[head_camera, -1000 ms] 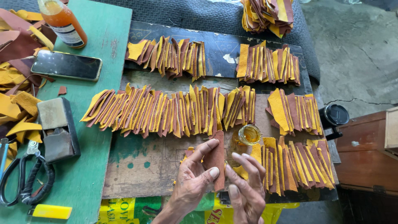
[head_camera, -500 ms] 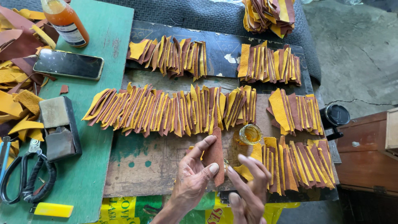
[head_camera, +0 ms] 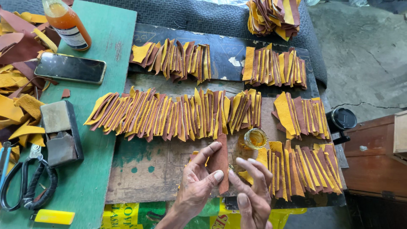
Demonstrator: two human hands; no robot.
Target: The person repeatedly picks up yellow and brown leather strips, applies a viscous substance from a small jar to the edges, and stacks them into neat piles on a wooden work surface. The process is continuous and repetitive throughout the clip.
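My left hand [head_camera: 196,182] pinches a brown leather piece [head_camera: 219,163] between thumb and fingers and holds it upright over the wooden board [head_camera: 148,174]. My right hand [head_camera: 252,191] hovers just right of it, fingers spread, fingertips close to the piece's edge and holding nothing. A small open glass jar of amber glue [head_camera: 255,138] stands right behind my hands. A fanned row of brown and yellow leather pieces [head_camera: 305,169] lies to the right of my right hand. A long overlapping row of such pieces [head_camera: 174,113] stretches across the board's middle.
More fanned stacks [head_camera: 174,59] [head_camera: 273,68] [head_camera: 299,112] lie farther back, and a heap [head_camera: 273,15] on the dark mat. On the green table [head_camera: 85,178] at left are a phone [head_camera: 70,68], an orange bottle [head_camera: 65,23], a sharpening block [head_camera: 61,133], scissors [head_camera: 27,186], a yellow lighter [head_camera: 53,217] and leather scraps [head_camera: 15,93].
My left hand has kept its hold on the brown piece. My right hand's fingers have shifted slightly beside it. Everything else stays put.
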